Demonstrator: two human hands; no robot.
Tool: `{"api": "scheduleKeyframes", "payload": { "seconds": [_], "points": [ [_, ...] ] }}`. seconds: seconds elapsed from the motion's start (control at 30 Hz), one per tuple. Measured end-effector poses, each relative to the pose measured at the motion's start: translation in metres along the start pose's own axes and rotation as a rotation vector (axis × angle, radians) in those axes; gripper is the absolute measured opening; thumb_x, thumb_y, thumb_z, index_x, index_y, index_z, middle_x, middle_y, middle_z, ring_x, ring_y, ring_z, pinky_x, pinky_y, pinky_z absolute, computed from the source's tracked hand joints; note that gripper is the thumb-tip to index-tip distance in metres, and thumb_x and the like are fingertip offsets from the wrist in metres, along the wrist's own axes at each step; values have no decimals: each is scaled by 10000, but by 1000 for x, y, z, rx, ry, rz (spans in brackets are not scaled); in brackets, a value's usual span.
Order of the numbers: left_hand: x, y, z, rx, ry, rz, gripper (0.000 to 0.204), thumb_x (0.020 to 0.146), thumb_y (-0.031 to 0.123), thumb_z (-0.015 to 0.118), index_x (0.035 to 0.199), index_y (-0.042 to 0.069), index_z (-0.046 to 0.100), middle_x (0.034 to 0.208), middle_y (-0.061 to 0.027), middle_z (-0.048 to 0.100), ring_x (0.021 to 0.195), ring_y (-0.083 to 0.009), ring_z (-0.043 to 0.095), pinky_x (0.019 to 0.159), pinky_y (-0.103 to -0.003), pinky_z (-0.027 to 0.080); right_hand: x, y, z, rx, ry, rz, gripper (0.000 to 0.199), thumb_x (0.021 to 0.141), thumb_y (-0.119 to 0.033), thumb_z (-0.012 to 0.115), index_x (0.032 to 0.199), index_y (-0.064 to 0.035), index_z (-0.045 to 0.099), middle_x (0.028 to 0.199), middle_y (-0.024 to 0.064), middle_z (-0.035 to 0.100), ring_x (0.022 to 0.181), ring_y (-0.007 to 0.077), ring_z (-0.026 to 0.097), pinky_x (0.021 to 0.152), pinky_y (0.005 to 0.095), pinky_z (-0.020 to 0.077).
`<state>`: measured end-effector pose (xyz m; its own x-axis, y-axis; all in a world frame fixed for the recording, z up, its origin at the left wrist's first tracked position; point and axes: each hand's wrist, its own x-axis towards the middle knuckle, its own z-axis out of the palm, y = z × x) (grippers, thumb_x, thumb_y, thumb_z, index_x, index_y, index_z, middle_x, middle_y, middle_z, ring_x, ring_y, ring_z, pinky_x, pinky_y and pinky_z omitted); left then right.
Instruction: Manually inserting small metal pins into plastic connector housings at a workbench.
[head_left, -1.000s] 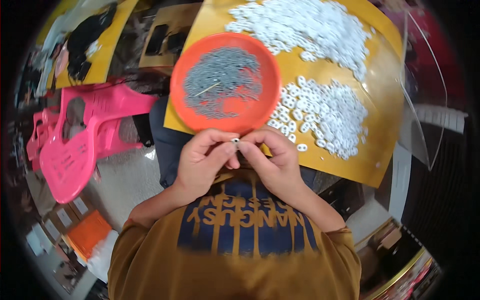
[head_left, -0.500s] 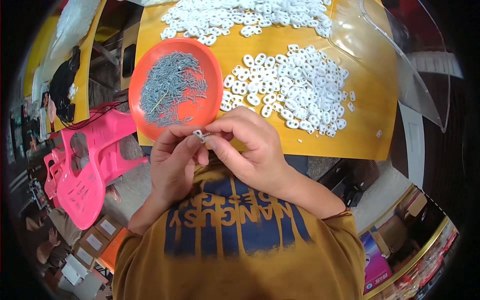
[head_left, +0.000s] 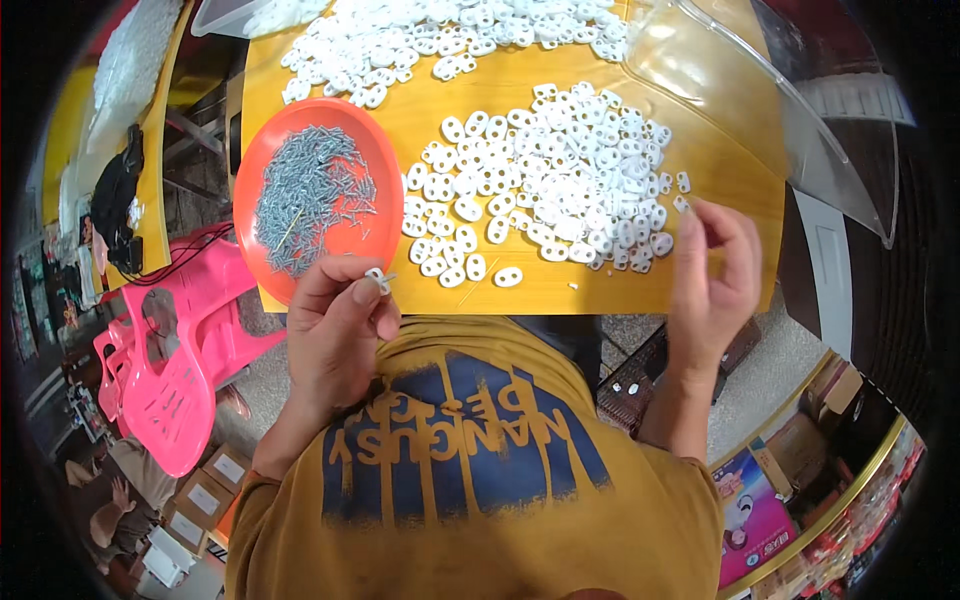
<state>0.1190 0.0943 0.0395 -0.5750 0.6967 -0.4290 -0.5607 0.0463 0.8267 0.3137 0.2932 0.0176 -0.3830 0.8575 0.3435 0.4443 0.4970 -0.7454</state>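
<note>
My left hand is closed in a pinch at the red bowl's near edge. Between its thumb and fingers is a small white two-hole plate with a metal screw sticking out to the right. My right hand is away at the table's right side, thumb and index finger apart and curved. Its fingertips are beside a small white piece; whether they touch it I cannot tell. Left on the table, the red bowl holds many grey screws. A pile of white two-hole plates spreads across the middle.
More white plates lie at the back. A clear plastic bin stands back right. One plate and a thin yellow stick lie near the front edge. A pink chair and cardboard boxes are at the left.
My right hand has left my left hand and moved right, past the plate pile. My left hand keeps the plate with the screw. The whole view has shifted slightly.
</note>
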Motion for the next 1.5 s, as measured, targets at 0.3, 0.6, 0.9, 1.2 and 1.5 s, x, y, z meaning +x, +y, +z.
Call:
{"api": "scheduleKeyframes", "payload": {
  "seconds": [0.3, 0.6, 0.9, 1.2, 1.5],
  "points": [
    [2, -1, 14, 0, -28, -52, 125, 830, 47, 511, 946, 1, 524, 762, -59, 554, 577, -126, 521, 525, -208, 418, 3, 36, -8, -265, -96, -2, 127, 741, -45, 594, 853, 8, 567, 737, 111, 536, 681, 223, 528, 591, 300, 415],
    [-5, -4, 11, 3, -15, -72, 132, 829, 24, 487, 954, -7, 517, 751, -58, 538, 585, -118, 512, 528, -201, 402, 2, 35, -5, -363, -156, 28, 116, 766, -26, 582, 873, 19, 578, 787, 75, 537, 697, 144, 518, 637, 228, 421],
    [-5, -12, 11, 4, -45, -118, 146, 814, 33, 515, 953, -5, 536, 748, -46, 540, 584, -99, 499, 527, -202, 386, -44, -2, 14, -101, -206, -258, 194, 720, 53, 589, 912, 19, 586, 799, 105, 586, 700, 170, 544, 624, 244, 440],
    [-13, -10, 3, 25, -59, -94, 136, 794, 67, 508, 916, 10, 528, 724, -48, 529, 537, -118, 478, 514, -251, 375, -54, -39, 52, -183, -392, -464, 315, 643, -14, 663, 951, -32, 603, 793, 100, 559, 697, 227, 534, 628, 307, 413],
    [-13, -6, -6, -19, -83, -120, 130, 799, 40, 484, 915, 5, 529, 733, -53, 532, 539, -112, 470, 530, -236, 387, -49, -55, 53, -362, -531, -491, 214, 659, -29, 662, 867, -39, 611, 813, 102, 549, 704, 233, 531, 640, 313, 418]
  ]
}}
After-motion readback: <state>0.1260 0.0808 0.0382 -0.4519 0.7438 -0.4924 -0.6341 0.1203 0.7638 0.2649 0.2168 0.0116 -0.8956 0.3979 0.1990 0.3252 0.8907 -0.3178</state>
